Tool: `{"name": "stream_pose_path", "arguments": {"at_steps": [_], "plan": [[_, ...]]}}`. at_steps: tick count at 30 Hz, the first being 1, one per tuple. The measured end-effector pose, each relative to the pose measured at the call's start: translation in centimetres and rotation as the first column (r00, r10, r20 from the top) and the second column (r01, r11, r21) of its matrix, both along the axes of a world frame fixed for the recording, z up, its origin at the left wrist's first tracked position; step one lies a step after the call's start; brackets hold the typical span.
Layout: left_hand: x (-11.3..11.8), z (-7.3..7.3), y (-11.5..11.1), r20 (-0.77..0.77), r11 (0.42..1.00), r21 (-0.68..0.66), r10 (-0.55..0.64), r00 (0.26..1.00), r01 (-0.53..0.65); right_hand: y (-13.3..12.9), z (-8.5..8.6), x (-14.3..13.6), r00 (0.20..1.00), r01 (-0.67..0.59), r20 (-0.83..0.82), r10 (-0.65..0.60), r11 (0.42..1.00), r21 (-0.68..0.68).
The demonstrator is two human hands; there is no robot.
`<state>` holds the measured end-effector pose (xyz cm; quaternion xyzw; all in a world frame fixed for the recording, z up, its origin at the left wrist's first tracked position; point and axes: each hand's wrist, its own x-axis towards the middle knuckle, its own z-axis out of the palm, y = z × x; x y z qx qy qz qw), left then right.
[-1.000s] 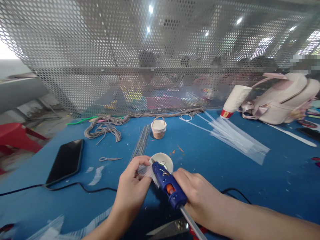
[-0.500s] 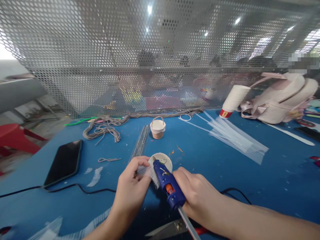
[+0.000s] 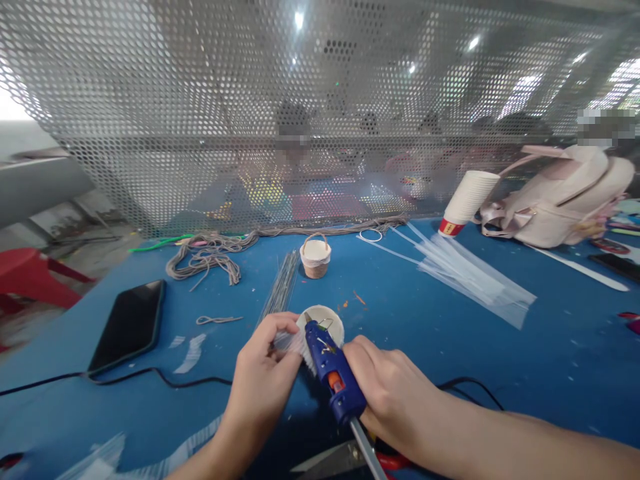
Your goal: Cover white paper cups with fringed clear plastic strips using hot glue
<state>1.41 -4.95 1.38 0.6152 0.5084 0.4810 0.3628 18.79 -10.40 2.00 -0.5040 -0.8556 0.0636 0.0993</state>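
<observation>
My right hand [image 3: 385,377] is wrapped round a blue glue gun [image 3: 334,370], with a clear glue stick coming out of its rear. The gun's nozzle lies over the rim of a round white cup [image 3: 333,321]. My left hand [image 3: 273,360] pinches a strip of pale pleated fabric [image 3: 293,341] against the cup's left side. Part of the cup is hidden behind the gun. Beyond them stands a small finished basket [image 3: 315,259] with a fabric edge and a handle.
Scissors [image 3: 333,463] lie close below the gun. A phone [image 3: 129,325], thin wires [image 3: 281,283] and grey cord [image 3: 205,257] are on the left. Stacked paper cups [image 3: 467,200], translucent strips [image 3: 475,277] and a backpack [image 3: 565,197] are on the right. Black cable crosses the table.
My right hand and the rear of the glue gun have shifted slightly left and down. The nozzle stays at the cup's rim, and my left hand has barely moved.
</observation>
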Motion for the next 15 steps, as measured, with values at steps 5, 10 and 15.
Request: {"name": "stream_pose_path", "arguments": {"at_steps": [5, 10, 15], "plan": [[0.12, 0.10, -0.02, -0.006, 1.000, -0.002, -0.002, 1.000, 0.002, 0.01, 0.40, 0.08, 0.997, 0.030, 0.070, -0.031, 0.999, 0.012], [0.16, 0.00, -0.04, 0.011, 1.000, 0.008, -0.016, 1.000, 0.016, -0.04, 0.15, 0.11, 0.997, 0.023, 0.078, -0.028, 0.998, 0.062], [0.18, 0.17, -0.12, 0.019, 1.000, 0.001, -0.002, 1.000, 0.002, -0.15, -0.22, 0.27, 0.998, 0.024, 0.055, -0.030, 0.994, 0.102]]}}
